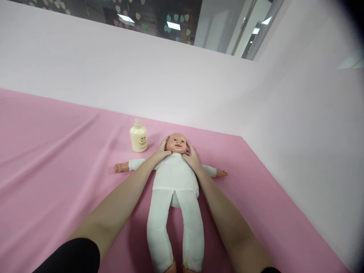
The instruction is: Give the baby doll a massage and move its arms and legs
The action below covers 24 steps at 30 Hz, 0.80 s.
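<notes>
A baby doll [176, 174] with a white cloth body lies on its back, arms spread to both sides and legs toward me. My left hand [162, 150] cups one side of the doll's head [177, 143], its thumb by the chin and neck. On the opposite side my right hand [192, 154] is curved round the head in the same way, thumb near the jaw. Parts of the fingers of both hands are hidden beside and behind the head. My forearms pass over the doll's arms.
A pale yellow pump bottle [138, 137] stands upright to the left of the doll's head. The pink sheet [71, 159] under the doll has creases on the left. White walls [127, 76] rise behind and to the right, with a window [159, 19] above.
</notes>
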Motion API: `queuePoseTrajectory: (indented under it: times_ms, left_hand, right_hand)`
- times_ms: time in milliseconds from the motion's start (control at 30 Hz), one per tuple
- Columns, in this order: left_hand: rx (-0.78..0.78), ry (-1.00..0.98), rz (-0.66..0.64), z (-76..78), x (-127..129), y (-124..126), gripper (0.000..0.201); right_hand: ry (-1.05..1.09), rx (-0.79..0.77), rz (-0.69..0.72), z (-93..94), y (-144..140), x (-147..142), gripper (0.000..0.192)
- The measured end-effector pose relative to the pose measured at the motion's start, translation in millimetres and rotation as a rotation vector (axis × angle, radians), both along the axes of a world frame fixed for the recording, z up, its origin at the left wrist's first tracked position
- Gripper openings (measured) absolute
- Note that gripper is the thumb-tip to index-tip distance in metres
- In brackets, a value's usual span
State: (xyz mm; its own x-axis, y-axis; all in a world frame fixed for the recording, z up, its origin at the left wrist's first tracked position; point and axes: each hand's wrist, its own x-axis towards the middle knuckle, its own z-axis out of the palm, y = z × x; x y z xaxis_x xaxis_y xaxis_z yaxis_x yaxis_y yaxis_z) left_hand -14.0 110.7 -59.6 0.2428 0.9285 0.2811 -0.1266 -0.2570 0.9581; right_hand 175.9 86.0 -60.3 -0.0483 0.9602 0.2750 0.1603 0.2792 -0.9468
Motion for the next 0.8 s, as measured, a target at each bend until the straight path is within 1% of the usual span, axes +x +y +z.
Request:
queuePoseTrajectory:
  times_ms: [200,433,567,800]
  left_hand:
    - [0.046,0.018,-0.019,-4.1,-1,3,0.094]
    - [0.027,-0.012,-0.045,-5.7,-1,3,0.092]
    - [0.024,-0.026,-0.041,-6.1,-1,5,0.092]
    - [0.004,-0.034,0.037,-9.8,4,10,0.093]
  right_hand:
    - [0.007,0.017,0.027,3.9,-3,0,0.079]
    - [0.015,-0.018,0.034,7.4,-6,-1,0.080]
    - [0.022,-0.004,0.025,3.0,-3,-1,0.080]
    - [0.036,0.009,0.023,-6.1,7,1,0.079]
